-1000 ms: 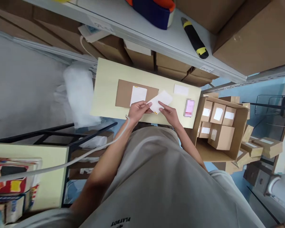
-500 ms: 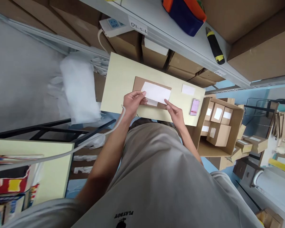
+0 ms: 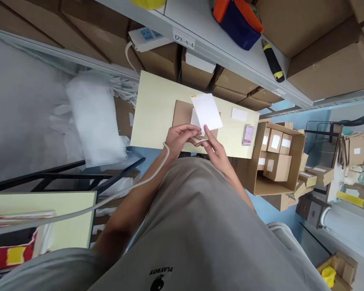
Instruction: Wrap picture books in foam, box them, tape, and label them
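White card (image 3: 208,109): just beyond both hands, over the brown cardboard (image 3: 180,114)
Right hand (image 3: 217,152): fingertip on the card's near edge; cannot tell if clamped
Left hand (image 3: 178,139): fingers together beside the near left corner; grip hidden
Table (image 3: 154,103): bare room left of the cardboard; right edge beside the open box (image 3: 274,188)
Card's long axis: near to far, far end leaning left

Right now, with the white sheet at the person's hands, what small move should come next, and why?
I'd probably turn the white sheet to align with the brown cardboard: it appears askew over it, overlapping another white paper, while the right hand has a fingertip at its near edge and the left hand is close beside.
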Motion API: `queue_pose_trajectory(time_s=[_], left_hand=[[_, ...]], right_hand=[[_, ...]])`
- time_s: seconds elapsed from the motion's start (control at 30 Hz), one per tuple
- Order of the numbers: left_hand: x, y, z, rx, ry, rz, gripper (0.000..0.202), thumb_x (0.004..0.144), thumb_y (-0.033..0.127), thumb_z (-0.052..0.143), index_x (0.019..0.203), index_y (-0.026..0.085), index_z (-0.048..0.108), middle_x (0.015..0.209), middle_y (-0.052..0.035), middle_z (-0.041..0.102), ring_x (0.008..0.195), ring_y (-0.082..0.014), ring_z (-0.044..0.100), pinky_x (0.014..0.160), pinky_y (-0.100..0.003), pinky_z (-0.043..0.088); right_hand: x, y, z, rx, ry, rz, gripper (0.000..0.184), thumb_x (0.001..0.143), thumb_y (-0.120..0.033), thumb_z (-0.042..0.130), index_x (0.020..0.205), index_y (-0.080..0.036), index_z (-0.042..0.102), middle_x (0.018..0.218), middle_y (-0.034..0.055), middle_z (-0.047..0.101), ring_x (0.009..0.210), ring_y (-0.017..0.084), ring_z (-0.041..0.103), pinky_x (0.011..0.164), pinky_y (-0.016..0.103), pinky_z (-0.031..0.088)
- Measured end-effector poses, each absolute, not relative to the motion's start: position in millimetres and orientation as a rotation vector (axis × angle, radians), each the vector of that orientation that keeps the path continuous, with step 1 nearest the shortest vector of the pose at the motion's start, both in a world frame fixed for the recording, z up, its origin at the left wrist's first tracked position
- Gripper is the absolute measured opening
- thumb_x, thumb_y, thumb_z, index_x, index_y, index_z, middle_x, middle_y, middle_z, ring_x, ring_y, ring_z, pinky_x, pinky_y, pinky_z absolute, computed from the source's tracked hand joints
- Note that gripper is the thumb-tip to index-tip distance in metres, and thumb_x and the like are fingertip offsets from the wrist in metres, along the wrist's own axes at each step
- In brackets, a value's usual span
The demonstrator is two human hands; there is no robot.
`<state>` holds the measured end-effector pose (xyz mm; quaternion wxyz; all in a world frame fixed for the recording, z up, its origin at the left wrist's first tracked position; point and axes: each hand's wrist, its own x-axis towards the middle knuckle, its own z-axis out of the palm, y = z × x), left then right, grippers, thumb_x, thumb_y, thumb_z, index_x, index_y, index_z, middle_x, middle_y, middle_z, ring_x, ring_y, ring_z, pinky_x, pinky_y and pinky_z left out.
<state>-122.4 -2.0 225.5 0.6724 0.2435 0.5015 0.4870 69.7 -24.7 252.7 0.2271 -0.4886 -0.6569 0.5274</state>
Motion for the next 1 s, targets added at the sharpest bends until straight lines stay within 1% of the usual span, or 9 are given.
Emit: queue_pose_trajectory(time_s=[0.13,0.3,0.37,0.47,0.57,0.7,0.77,0.87,1.0], left_hand=[[-123.5,-10.3,228.5,0.541,1.149,1.079,0.044,0.070,0.053,0.100,0.089,0.016,0.085,0.089,-0.0109,0.084,0.082,-0.0272,0.084,0.072,-0.039,0.073],[-135.6,-17.6,231.9,0.542,1.132,1.051,0.048,0.066,0.055,0.103,0.090,0.016,0.087,0.091,-0.0124,0.086,0.085,-0.0288,0.084,0.078,-0.043,0.075],[-140.1,-20.5,234.0,0.550,1.129,1.044,0.048,0.067,0.056,0.103,0.091,0.016,0.088,0.095,-0.0133,0.087,0.082,-0.0277,0.084,0.079,-0.044,0.075],[-145.2,-24.4,236.5,0.559,1.120,1.044,0.049,0.068,0.056,0.102,0.093,0.016,0.089,0.098,-0.0139,0.088,0.078,-0.0263,0.083,0.076,-0.043,0.074],[-148.2,-28.2,237.1,0.573,1.110,1.062,0.050,0.065,0.056,0.105,0.092,0.017,0.087,0.091,-0.0127,0.086,0.078,-0.0275,0.082,0.071,-0.041,0.072],[-149.0,-31.8,237.7,0.578,1.143,1.082,0.051,0.063,0.055,0.107,0.088,0.017,0.085,0.081,-0.0103,0.083,0.072,-0.0260,0.080,0.068,-0.040,0.071],[-148.7,-32.8,239.3,0.576,1.154,1.091,0.052,0.062,0.056,0.107,0.087,0.016,0.085,0.080,-0.0103,0.082,0.075,-0.0276,0.081,0.068,-0.040,0.071],[-148.6,-33.7,242.2,0.592,1.156,1.106,0.053,0.063,0.059,0.106,0.087,0.017,0.085,0.081,-0.0105,0.083,0.082,-0.0304,0.083,0.067,-0.039,0.071],[-148.4,-34.9,243.3,0.625,1.144,1.107,0.054,0.062,0.059,0.107,0.088,0.016,0.086,0.082,-0.0104,0.082,0.075,-0.0272,0.081,0.067,-0.039,0.070]], right_hand=[[61.3,-32.5,254.0,-1.361,-1.848,1.430,0.074,0.121,-0.070,0.036,0.187,-0.040,0.021,0.170,0.0102,0.065,0.129,0.025,0.081,0.123,0.051,0.061],[50.6,-41.6,257.2,-1.352,-1.932,1.413,0.074,0.122,-0.070,0.030,0.188,-0.042,0.012,0.171,0.0103,0.063,0.127,0.025,0.080,0.120,0.050,0.063],[46.0,-43.8,260.9,-1.345,-1.949,1.408,0.075,0.121,-0.070,0.031,0.188,-0.041,0.015,0.173,0.0104,0.061,0.130,0.026,0.078,0.120,0.050,0.064],[39.3,-46.7,267.8,-1.366,-1.932,1.400,0.076,0.119,-0.073,0.038,0.187,-0.040,0.026,0.174,0.0095,0.061,0.138,0.028,0.075,0.119,0.049,0.065],[33.4,-50.2,273.9,-1.415,-1.875,1.407,0.072,0.118,-0.072,0.044,0.183,-0.042,0.036,0.171,0.0068,0.064,0.134,0.027,0.076,0.120,0.047,0.064],[28.5,-54.9,276.7,-1.437,-1.815,1.427,0.065,0.121,-0.062,0.045,0.182,-0.042,0.037,0.166,0.0069,0.068,0.126,0.026,0.079,0.124,0.053,0.061],[27.6,-56.8,276.6,-1.431,-1.814,1.427,0.064,0.121,-0.060,0.046,0.182,-0.042,0.036,0.166,0.0069,0.068,0.127,0.026,0.080,0.126,0.053,0.060],[27.4,-59.3,276.4,-1.430,-1.804,1.420,0.064,0.121,-0.062,0.046,0.181,-0.042,0.039,0.165,0.0067,0.069,0.131,0.026,0.079,0.128,0.052,0.059],[27.8,-61.7,277.2,-1.462,-1.796,1.421,0.068,0.117,-0.069,0.053,0.179,-0.042,0.046,0.163,0.0074,0.070,0.139,0.029,0.075,0.126,0.052,0.060]])
